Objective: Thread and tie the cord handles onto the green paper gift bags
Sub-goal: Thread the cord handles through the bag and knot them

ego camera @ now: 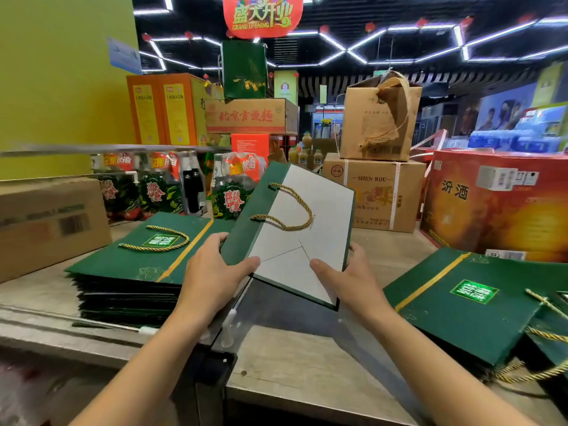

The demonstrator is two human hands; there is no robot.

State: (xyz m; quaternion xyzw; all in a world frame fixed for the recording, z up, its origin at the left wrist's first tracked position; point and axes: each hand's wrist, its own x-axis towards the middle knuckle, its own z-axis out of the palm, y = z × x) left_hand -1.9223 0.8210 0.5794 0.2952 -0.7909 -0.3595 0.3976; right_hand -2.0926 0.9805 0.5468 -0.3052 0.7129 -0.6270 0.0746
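Bags are piled at the left in a flat stack (132,262), the top one carrying a looped gold cord. Just beside it the left hand (215,265) is curled round the left edge of a green bag (295,229), thumb laid on its pale inner face. The bag is held tilted above the counter, and one cord handle (289,210) is seen threaded through both holes. The right hand (347,272) grips the opposite edge in the same way. This side's handle is judged done. Whether the other side is fitted cannot be told, so the bag would next need to be turned over and checked, and a loose cord picked up if one is missing. A second pile (461,302) of green bags lies at the right, with gold cords trailing from its lower edge. The counter (292,364) is of pale, worn board. Behind it cartons (375,192) and bottles (159,192) are crowded, under white light strips (353,50) on a dark ceiling.
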